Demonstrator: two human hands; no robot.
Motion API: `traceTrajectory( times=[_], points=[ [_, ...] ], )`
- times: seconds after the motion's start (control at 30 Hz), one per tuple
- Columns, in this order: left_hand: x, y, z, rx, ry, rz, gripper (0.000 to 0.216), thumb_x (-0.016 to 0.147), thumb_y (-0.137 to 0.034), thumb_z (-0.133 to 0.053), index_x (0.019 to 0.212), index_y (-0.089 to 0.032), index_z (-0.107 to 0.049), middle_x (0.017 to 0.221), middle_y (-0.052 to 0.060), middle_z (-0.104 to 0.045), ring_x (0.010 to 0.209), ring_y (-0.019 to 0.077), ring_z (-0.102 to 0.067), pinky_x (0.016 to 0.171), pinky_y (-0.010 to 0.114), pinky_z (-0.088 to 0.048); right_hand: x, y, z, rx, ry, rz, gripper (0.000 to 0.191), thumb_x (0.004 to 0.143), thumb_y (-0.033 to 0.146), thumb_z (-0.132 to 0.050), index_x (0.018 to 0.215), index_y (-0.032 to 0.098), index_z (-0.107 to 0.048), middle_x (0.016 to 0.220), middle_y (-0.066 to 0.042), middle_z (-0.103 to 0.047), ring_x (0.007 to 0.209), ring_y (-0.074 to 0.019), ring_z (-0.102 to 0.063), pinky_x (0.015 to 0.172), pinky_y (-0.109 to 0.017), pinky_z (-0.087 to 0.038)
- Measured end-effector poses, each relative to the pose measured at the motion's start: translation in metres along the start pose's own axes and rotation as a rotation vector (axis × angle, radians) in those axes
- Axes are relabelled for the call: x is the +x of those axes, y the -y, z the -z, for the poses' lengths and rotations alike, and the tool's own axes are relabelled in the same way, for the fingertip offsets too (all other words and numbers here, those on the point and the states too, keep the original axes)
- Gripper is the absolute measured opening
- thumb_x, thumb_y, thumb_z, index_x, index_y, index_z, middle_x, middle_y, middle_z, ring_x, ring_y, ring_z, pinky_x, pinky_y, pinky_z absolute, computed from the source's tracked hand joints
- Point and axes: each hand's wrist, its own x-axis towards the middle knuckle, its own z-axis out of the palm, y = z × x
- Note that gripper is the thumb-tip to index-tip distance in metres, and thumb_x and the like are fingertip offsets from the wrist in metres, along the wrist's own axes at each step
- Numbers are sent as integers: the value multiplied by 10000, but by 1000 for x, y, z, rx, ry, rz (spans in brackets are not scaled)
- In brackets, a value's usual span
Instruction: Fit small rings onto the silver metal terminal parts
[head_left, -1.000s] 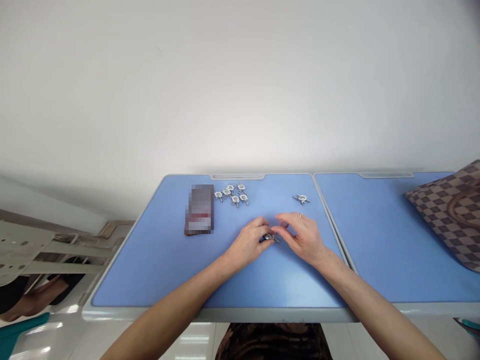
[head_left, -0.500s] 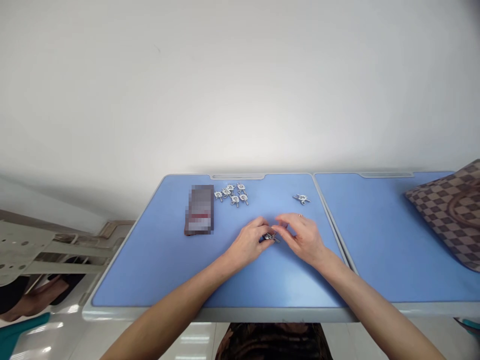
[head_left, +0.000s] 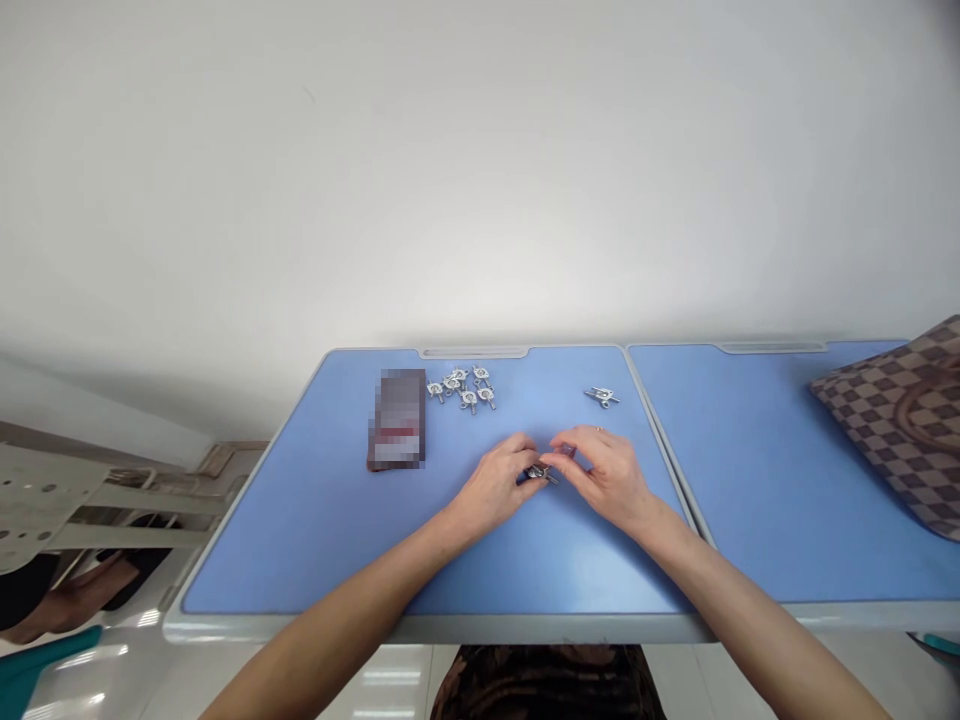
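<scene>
The cluster of metal parts [head_left: 451,384] is lying toward the far edge of the counter [head_left: 315,550] and is serving as the reference here. Nearer the person than the cluster, and to its right, the left hand [head_left: 506,475] is holding a small metal part [head_left: 536,472]; its grip is narrow, with thumb and fingers closing around the body and a thin end showing beyond them. The right hand [head_left: 611,478], farther right of the cluster, is curving its thumb and fingers toward that end; whether its grip is pinching anything I cannot tell. It is also unclear whether the held part is resting on the counter or hanging just above it. Well to the right of the cluster, a single metal part [head_left: 602,397] is lying apart; just left of the cluster, a dark flat object [head_left: 401,410] is lying with its face blurred. As to handling, the held part is looking stiff and sturdy, probably light, and its shiny surface is likely offering little friction to bare fingertips. The broader body is appearing the sounder place for holding; the slim end is presenting less surface and would probably be rolling under pressure.
</scene>
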Motion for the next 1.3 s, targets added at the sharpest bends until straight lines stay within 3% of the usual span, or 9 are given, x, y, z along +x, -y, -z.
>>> traceTrajectory(
  times=[0.1, 0.2, 0.33, 0.4, 0.53, 0.7, 0.97, 1.13, 1.3],
  points=[
    [0, 1, 0, -3, -3, 2, 144, 872, -223, -595, 993, -210, -672, 1008, 43, -591, 907, 169, -597, 830, 305, -501, 0, 0, 0, -38, 23, 44, 197, 954, 282, -513, 1091, 197, -626, 749, -32, -678, 667, -155, -628, 641, -285, -491],
    [1, 0, 0, -12, -7, 14, 126, 869, -232, -603, 966, -200, -676, 1019, 48, -587, 909, 172, -601, 848, 315, -503, 1, 3, 5, -61, 120, 83, 355, 981, 239, -417, 1326, 193, -486, 860, -63, -679, 758, -181, -635, 685, -320, -512],
    [1, -2, 1, -23, 12, 28, 123, 863, -205, -607, 962, -196, -680, 1009, 45, -587, 905, 169, -603, 861, 318, -500, 2, 7, 10, 68, 265, 55, 458, 983, 159, -310, 1440, 184, -308, 1011, -95, -670, 877, -194, -639, 726, -346, -539],
    [1, -3, 1, -19, 8, 25, 121, 866, -217, -606, 959, -200, -681, 1004, 46, -592, 908, 172, -602, 854, 317, -502, 2, 7, 8, 97, 247, 45, 396, 988, 175, -339, 1379, 200, -395, 972, -76, -688, 853, -184, -653, 716, -328, -540],
    [0, -2, 1, 5, 0, 10, 131, 878, -232, -587, 969, -210, -679, 989, 40, -593, 888, 166, -599, 820, 305, -504, 0, 0, -1, -7, 74, 11, 159, 953, 297, -515, 1031, 206, -620, 788, -32, -703, 701, -163, -664, 666, -289, -512],
    [1, -2, 1, 5, 14, 15, 182, 856, -177, -597, 1014, -224, -674, 1009, 33, -596, 905, 165, -601, 832, 298, -501, -1, -4, -3, -103, 38, 21, 157, 963, 262, -479, 1030, 192, -603, 761, -40, -685, 679, -169, -643, 642, -296, -493],
    [0, -2, 2, 6, 29, 19, 149, 863, -198, -605, 999, -221, -662, 1059, 37, -582, 933, 168, -601, 887, 321, -494, 3, 2, 7, 57, 271, -11, 324, 977, 163, -346, 1286, 195, -439, 934, -67, -673, 838, -194, -631, 717, -343, -523],
    [0, 0, 0, 13, 14, 13, 116, 878, -241, -600, 965, -207, -670, 1024, 40, -587, 922, 171, -598, 861, 308, -495, 5, 2, 1, 48, 190, 23, 140, 979, 235, -441, 1041, 206, -563, 842, -43, -674, 763, -172, -630, 686, -298, -498],
    [1, -2, 1, 22, 1, 4, 99, 880, -225, -594, 947, -204, -665, 963, 23, -574, 865, 149, -588, 788, 274, -490, 5, 4, -5, -2, 116, -15, 167, 969, 293, -482, 868, 194, -570, 715, -11, -648, 618, -135, -586, 593, -254, -430]
  ],
)
